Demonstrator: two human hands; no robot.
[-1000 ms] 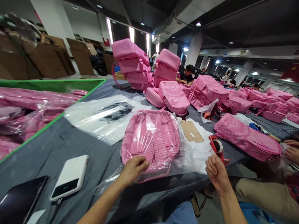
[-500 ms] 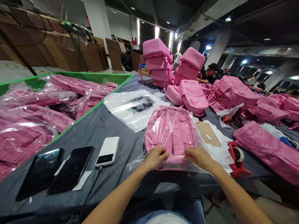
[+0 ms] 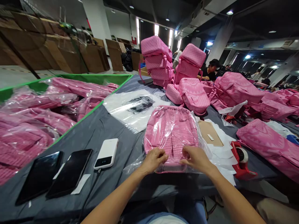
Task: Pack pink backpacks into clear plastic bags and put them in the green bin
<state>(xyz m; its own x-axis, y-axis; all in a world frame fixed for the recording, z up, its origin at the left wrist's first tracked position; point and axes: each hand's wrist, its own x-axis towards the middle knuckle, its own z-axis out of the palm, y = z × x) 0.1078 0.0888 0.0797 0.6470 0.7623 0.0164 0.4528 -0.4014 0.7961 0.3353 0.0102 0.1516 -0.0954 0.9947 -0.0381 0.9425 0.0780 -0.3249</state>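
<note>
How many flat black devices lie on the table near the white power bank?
2. One black device lies farthest left, near the green-edged bin; the other black device lies between it and the white power bank. More could be hidden behind the pink bags.

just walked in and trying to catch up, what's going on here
A person has both bare hands at the near edge of a pink backpack inside a clear plastic bag, lying on a dark grey cloth-covered table. The left hand and right hand are apart, fingers bent at the film; how firmly they grip is unclear. More plastic-wrapped pink items lie to the left in a green-rimmed container, and a red tape dispenser stands to the right.
</note>
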